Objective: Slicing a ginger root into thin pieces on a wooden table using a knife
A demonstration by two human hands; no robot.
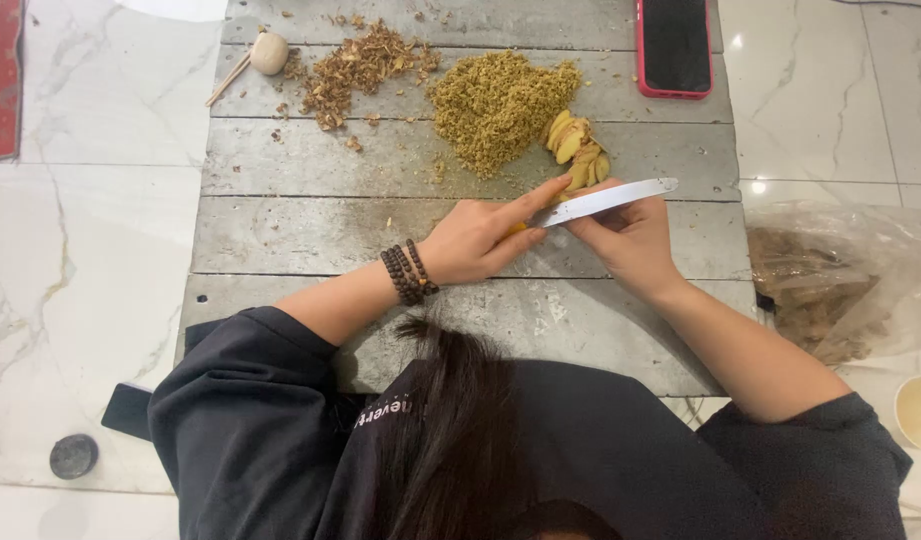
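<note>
Right hand grips a knife; left hand pins a yellow piece mid-board.

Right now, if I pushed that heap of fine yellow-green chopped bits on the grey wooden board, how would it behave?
The heap of fine yellow-green chopped bits would probably spread and scatter, since it looks loose. It seems light, and bits may catch in the gaps of the grey wooden board.

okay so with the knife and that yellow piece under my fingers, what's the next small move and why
Probably press the knife down through the yellow piece. The right hand holds the blade right beside it, the left hand pins it, and cut slices already lie just beyond.
</note>
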